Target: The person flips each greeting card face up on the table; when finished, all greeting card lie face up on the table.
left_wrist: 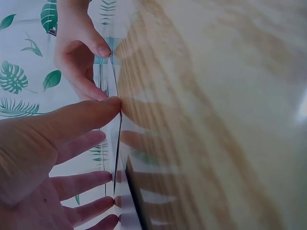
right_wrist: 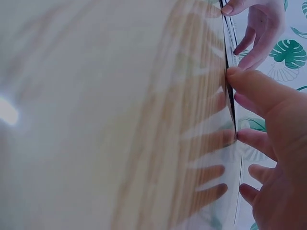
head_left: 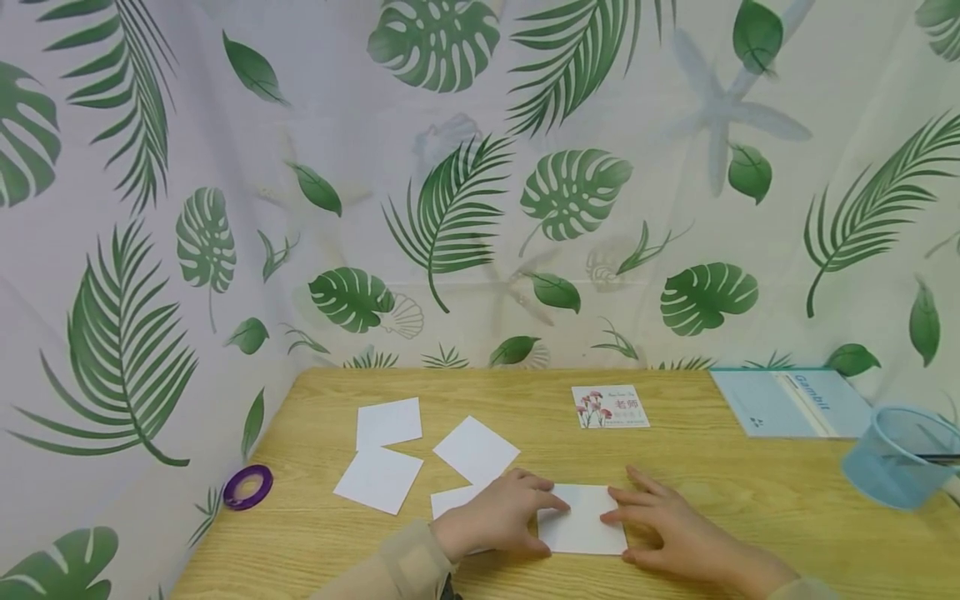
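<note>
Item: white paper square (head_left: 581,518), lying flat on the tabletop (head_left: 720,483) near its front edge, directly before you.

Left hand (head_left: 498,521): your fingers lie spread and nearly straight on the square's left edge, pressing it down rather than pinching it. The left wrist view shows the fingertips (left_wrist: 112,104) meeting the sheet at the wood.

Right hand (head_left: 671,533): likewise flattened, fingers fanned over the right edge, the grip being a downward press with nothing enclosed. The right wrist view shows the fingertips (right_wrist: 235,73) on the paper's edge. Pressing from both sides likely keeps the thin sheet from sliding on the smooth wood.

Other sheets: three blank white squares (head_left: 390,450) lie loosely fanned to your left, with a fourth partly hidden under your left hand.

Printed card (head_left: 610,407): flower design, face up, beyond the square.

Purple tape roll (head_left: 247,487): at the left rim of the tabletop, well apart from your hands.

Pale blue booklet (head_left: 787,402): far right corner.

Blue translucent cup (head_left: 896,457): right edge, tilted, partly out of frame.

Backdrop: leaf-print curtain (head_left: 450,208).
</note>
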{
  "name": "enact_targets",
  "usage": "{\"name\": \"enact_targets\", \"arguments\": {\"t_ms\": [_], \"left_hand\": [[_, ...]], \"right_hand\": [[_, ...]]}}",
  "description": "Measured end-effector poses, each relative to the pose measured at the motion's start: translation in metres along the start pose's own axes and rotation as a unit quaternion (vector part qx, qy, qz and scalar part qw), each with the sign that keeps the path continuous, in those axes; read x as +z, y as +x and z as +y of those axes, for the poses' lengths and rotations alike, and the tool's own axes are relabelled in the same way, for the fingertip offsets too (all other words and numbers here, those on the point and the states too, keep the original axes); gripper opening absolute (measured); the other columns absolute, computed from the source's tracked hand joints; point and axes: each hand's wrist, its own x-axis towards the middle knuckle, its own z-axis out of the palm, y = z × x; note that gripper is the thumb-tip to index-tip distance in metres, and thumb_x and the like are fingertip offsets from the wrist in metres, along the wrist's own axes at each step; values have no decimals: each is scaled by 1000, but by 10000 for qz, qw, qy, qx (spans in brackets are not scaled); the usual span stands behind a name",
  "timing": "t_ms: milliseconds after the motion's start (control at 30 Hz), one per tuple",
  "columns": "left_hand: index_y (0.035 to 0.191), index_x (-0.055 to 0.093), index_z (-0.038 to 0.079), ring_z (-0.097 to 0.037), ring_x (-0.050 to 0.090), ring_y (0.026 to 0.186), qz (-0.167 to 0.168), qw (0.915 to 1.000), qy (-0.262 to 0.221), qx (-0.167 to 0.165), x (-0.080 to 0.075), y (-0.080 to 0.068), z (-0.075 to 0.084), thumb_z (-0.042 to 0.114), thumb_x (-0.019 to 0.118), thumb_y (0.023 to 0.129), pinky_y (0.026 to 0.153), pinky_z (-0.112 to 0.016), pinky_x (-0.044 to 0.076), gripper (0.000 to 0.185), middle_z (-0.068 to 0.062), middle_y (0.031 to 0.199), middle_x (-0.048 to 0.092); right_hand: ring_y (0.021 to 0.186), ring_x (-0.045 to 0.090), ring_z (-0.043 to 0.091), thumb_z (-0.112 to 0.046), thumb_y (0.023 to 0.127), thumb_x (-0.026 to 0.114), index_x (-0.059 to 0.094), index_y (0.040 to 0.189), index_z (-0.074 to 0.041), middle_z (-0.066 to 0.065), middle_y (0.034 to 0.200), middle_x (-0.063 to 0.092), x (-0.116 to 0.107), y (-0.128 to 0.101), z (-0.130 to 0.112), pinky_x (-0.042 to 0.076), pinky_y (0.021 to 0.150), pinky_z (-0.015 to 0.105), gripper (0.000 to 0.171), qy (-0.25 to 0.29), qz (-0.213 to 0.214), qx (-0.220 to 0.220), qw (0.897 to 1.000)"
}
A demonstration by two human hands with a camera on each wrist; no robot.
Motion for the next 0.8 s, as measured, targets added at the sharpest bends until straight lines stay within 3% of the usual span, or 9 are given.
{"name": "enact_targets", "arguments": {"t_ms": [300, 567, 800], "left_hand": [[128, 66, 30, -23, 53, 126, -8, 10000, 28, 7, 0, 1, 0, 43, 83, 77, 105, -34, 46, 55, -4, 140, 59], [130, 65, 31, -23, 50, 130, -215, 9992, -321, -102, -2, 1, -1, 42, 79, 82, 106, -34, 45, 51, -3, 144, 55], [133, 64, 27, -24, 50, 131, -259, 9987, -423, 87, -3, -1, -4, 41, 73, 88, 108, -34, 44, 47, -4, 145, 55]], "right_hand": [[127, 50, 45, -44, 89, 71, 68, 118, -35, 4, 134, 65, -3, -2, -3, 47, 92, 63, 30, -169, 83, -93, 9998], [126, 54, 39, -42, 92, 67, 68, 121, -37, 2, 134, 65, -1, -3, 1, 50, 93, 56, 29, -145, 83, -44, 9998], [126, 55, 36, -42, 93, 66, 68, 121, -37, -1, 133, 65, -1, -4, 1, 51, 93, 53, 29, -38, 131, 37, 9999]]}}
